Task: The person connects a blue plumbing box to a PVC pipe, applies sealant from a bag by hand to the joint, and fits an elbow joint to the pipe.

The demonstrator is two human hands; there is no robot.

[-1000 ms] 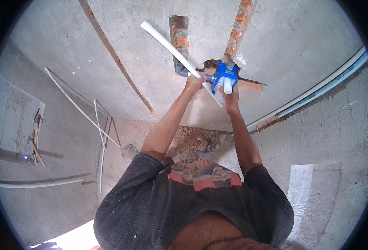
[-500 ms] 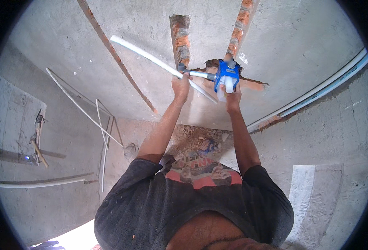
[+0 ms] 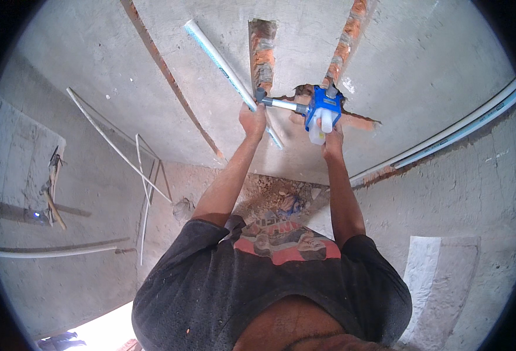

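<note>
My left hand is closed round a long white pipe with blue markings, which slants from upper left down past my wrist. Just above those fingers is a grey elbow fitting. A short white pipe joins the elbow to a blue valve body with two white cylindrical covers on its front. My right hand grips the valve body from below, by its covers; some of its fingers are hidden. Behind the valve body lies a rough hole cut into the wall.
Above the hole, a chase exposes orange brick, with a wider chase to its left. White pipes run along the right wall. Thin pipes lean at left, near a hammer. Rubble covers the floor below.
The long pipe has swung steeper and turned, so its blue markings now show. The view has shifted slightly; both hands keep their grip, and the valve body stays by the hole.
</note>
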